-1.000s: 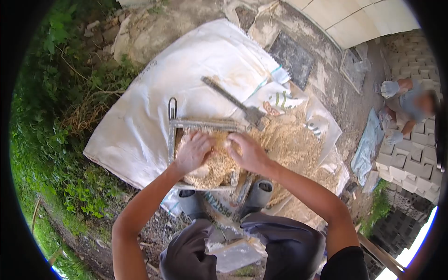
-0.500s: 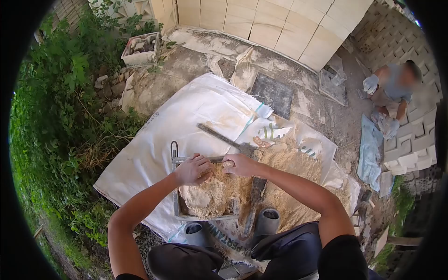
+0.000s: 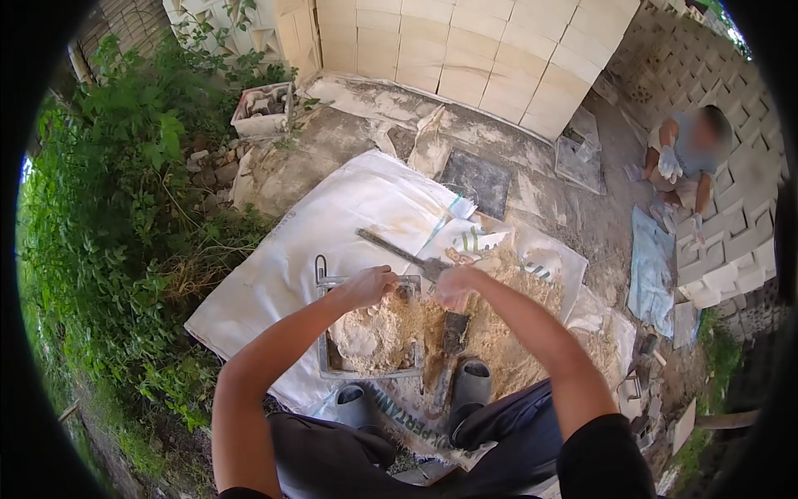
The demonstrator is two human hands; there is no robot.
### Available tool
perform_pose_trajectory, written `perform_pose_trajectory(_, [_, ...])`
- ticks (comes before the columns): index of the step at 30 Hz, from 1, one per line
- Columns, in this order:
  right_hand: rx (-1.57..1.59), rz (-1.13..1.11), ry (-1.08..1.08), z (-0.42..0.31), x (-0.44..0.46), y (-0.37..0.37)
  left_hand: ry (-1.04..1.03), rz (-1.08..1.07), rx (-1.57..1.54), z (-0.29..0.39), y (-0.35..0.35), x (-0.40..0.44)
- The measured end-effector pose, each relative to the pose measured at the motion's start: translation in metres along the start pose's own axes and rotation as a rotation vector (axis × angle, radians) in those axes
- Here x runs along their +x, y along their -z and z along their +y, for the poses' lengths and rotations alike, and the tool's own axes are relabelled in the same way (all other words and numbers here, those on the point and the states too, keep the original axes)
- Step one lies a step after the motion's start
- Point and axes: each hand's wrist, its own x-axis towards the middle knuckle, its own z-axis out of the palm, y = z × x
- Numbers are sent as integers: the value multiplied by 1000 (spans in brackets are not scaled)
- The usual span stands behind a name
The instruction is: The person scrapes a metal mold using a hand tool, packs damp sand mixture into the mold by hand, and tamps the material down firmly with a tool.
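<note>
We see the squarish metal frame [image 3: 323,358] lying flat on the woven white sacking [image 3: 274,258], two sides running away from the wearer, two across; we cannot tell which is longer. Its wire loop [image 3: 321,268] points away at the far-left corner. The left hand [image 3: 370,288], fingers curled, is over the frame's far side; the right hand [image 3: 455,284], blurred, is beyond its far-right corner, near the dark flat-headed tool [image 3: 389,245]. We cannot tell whether either grasps anything. Crumbly, tan mixture [image 3: 374,339] mounds inside the frame.
</note>
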Motion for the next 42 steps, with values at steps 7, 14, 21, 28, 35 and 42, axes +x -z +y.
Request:
perform_pose_trajectory(7, [-174,447,-373,118,60,-184,385,171,-73,3,2,-31])
perform_pose_trajectory(14, [262,942,-226,113,40,-222,657,587,-802,64,42,-73])
perform_pose_trajectory(21, [-787,500,31,28,-63,-84,624,577,-1136,87,65,-90])
perform_pose_trajectory(28, [448,824,413,-59,-151,-97,342,631,-1378,71,48,-89])
perform_pose_trajectory(35, [202,825,388,-80,-150,-123,565,633,-1254,78,52,-76])
perform_pose_trajectory(42, [142,841,422,-74,-118,-144,605,653,-1219,71,37,-70])
